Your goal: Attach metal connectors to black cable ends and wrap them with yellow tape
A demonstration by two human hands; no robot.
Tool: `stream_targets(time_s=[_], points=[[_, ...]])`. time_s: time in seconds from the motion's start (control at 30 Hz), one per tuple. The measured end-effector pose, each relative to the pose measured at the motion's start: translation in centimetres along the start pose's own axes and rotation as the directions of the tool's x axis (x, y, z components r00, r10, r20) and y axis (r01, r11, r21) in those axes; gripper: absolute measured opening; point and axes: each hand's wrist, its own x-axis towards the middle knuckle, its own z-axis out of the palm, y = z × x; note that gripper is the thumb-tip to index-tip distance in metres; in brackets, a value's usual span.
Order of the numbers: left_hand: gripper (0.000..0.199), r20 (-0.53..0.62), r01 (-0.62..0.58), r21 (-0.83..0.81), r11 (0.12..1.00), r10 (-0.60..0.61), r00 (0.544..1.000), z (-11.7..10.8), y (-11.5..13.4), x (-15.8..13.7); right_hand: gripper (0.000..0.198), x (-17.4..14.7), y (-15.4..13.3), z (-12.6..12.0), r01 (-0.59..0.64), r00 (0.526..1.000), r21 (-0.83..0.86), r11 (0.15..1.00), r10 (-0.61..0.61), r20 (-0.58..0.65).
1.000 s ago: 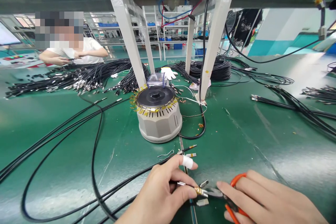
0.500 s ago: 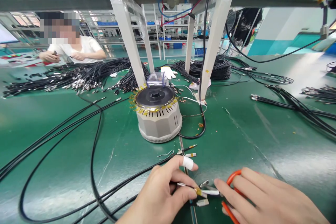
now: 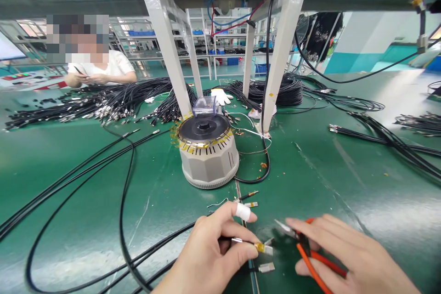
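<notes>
1. My left hand [image 3: 210, 257] pinches a thin black cable [image 3: 165, 241] just behind its metal terminal [image 3: 265, 249]; thumb and forefinger are closed on the cable end, and the forefinger carries a white tape wrap [image 3: 243, 212].
2. The terminal, with a band of amber tape at its neck, juts to the right from the pinch, low over the green table [image 3: 327, 170] and in front of me.
3. My right hand [image 3: 347, 257] grips the orange-handled cutters [image 3: 312, 257], fingers curled around the handles. The blades [image 3: 285, 228] now point up and to the left, clear of the terminal.
4. Change: half a second ago the blades lay along the terminal tip, touching it; now a gap separates them, and the right hand has lifted and drawn back slightly. I judge the snip or trim on this terminal finished, or at least paused.
5. A loose terminal [image 3: 266, 267] lies on the table just below the held one; two more cable ends [image 3: 251, 203] rest beyond my left forefinger.
6. The grey round tape dispenser [image 3: 208, 156] stands mid-table, unmoved, with amber strips around its rim.
7. Bundles of black cables [image 3: 103, 98] lie at the far side, where another person's hands [image 3: 86, 80] work.
</notes>
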Motion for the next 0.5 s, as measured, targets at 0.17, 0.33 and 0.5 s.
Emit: stream_targets(time_s=[0.17,0.33,0.5], points=[[0.022,-0.071,-0.065,0.13,0.989,0.075,0.995,0.2,0.1,-0.1,0.042,-0.3,1.9,-0.3,-0.013,0.999,-0.361,0.932,-0.001,-0.039],[0.02,-0.11,-0.149,0.1,0.984,0.159,0.981,0.5,0.2,-0.3,0.024,2.4,-1.7,-1.0,-0.084,0.978,0.12,0.989,0.105,-0.179],[0.021,-0.202,-0.175,0.0,0.985,0.171,0.964,1.0,0.5,-0.3,0.019,3.6,-4.8,1.5,-0.49,0.824,0.806,0.334,0.48,0.302]])
